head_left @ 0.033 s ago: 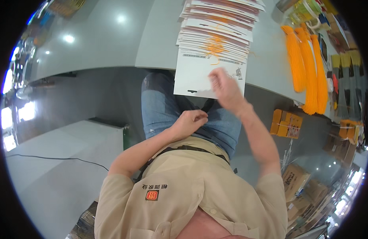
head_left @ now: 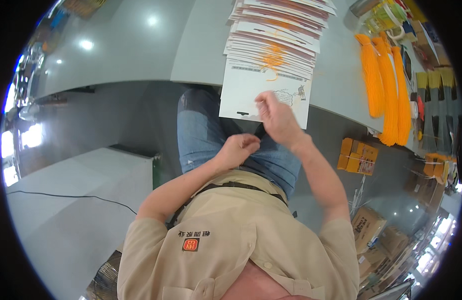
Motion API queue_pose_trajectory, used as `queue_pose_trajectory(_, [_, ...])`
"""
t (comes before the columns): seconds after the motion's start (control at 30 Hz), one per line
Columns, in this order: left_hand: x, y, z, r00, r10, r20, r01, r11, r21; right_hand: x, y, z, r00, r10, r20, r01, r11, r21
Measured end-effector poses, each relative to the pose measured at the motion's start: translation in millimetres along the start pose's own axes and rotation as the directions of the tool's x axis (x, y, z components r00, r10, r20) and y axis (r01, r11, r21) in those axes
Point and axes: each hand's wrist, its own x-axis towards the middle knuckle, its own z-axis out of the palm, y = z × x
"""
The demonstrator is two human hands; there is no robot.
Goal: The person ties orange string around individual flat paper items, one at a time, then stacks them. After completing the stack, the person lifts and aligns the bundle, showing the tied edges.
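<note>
Right hand [head_left: 280, 119] is up on the front card [head_left: 241, 95], the white one at the near end of the stack [head_left: 276, 35]. My fingers [head_left: 263, 102] are pinched narrow on its lower part, next to the little printed picture. That card hangs over the tabletop [head_left: 206, 45] edge, bottom end above my jeans [head_left: 201, 130], top end tucked under the rest of the stack. So it sits out of line with the others, which lie fanned like shingles further up the tabletop.

Left hand [head_left: 238, 149] is down in my lap, curled into a loose fist just below the card's bottom edge and not touching it. Can't tell if there's anything inside; the fingers hide it.

A tangle of orange string [head_left: 272, 57] lies on the stack, a few cards up from the one I'm holding. More orange, in long bundles [head_left: 386, 85], is laid out to my right on the tabletop, well apart from my hands. Some orange boxes [head_left: 358, 155] are on the floor on that side.
</note>
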Motion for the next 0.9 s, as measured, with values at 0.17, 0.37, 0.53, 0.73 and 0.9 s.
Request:
queue_pose_trajectory(0.17, [4,-21,-24,0.974,-0.121,-0.192,-0.021,0.794,-0.607,-12,-1,34,1.0,0.006,-0.028,-0.005,1.0,0.019])
queue_pose_trajectory(0.37, [21,-18,-22,0.952,-0.038,-0.304,-0.153,0.802,-0.578,1,-3,48,0.998,-0.066,-0.012,0.061,0.971,-0.23])
queue_pose_trajectory(0.53, [21,-18,-35,0.898,0.065,-0.435,-0.255,0.882,-0.396,-5,-10,41,0.988,0.061,0.139,-0.024,0.967,-0.253])
queue_pose_trajectory(0.73, [-14,-28,-120,0.761,-0.222,-0.61,-0.247,0.769,-0.589,-49,-12,-13,0.942,0.241,0.235,-0.205,0.964,-0.168])
queue_pose_trajectory(0.9, [13,-33,-31,0.982,-0.19,0.005,0.161,0.815,-0.557,-38,7,-26,0.975,0.19,-0.117,-0.208,0.965,-0.161])
